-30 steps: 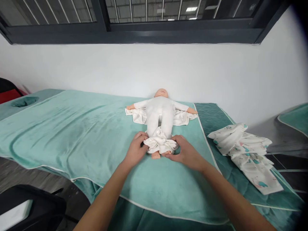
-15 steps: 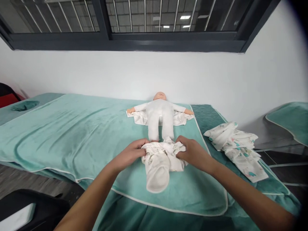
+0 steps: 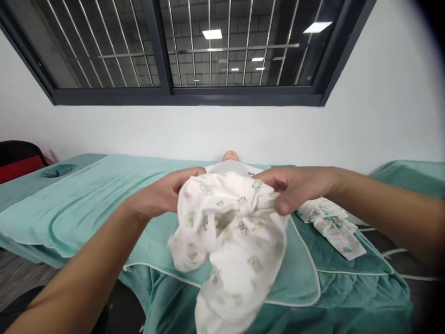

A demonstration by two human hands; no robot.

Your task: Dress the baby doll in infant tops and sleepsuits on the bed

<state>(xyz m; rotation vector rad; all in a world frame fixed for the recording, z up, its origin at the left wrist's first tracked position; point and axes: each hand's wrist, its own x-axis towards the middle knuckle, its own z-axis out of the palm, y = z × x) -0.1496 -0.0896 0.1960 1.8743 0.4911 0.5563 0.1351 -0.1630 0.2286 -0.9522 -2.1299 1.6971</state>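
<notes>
White baby pants [image 3: 243,250] with a pale green print hang bunched in front of me, their legs dangling over the bed edge. My left hand [image 3: 162,192] is closed on the cloth at the upper left. On the other side, my right hand [image 3: 295,185] pinches the gathered cloth, thumb in front. Behind the garment lies a baby doll [image 3: 230,156] on its back. Its head and part of its white upper body show; the pants and my hands hide the rest.
Green covers [image 3: 104,199] spread over the bed against the white wall. A second printed white garment [image 3: 333,227] lies crumpled at the right. Above is a dark-framed window [image 3: 208,99] with bars. A black and red chair [image 3: 21,162] stands far left.
Both hands have lifted the pants off the bed, up and closer to me, so the cloth now hangs and covers the doll's legs from view. My view has tilted upward.
</notes>
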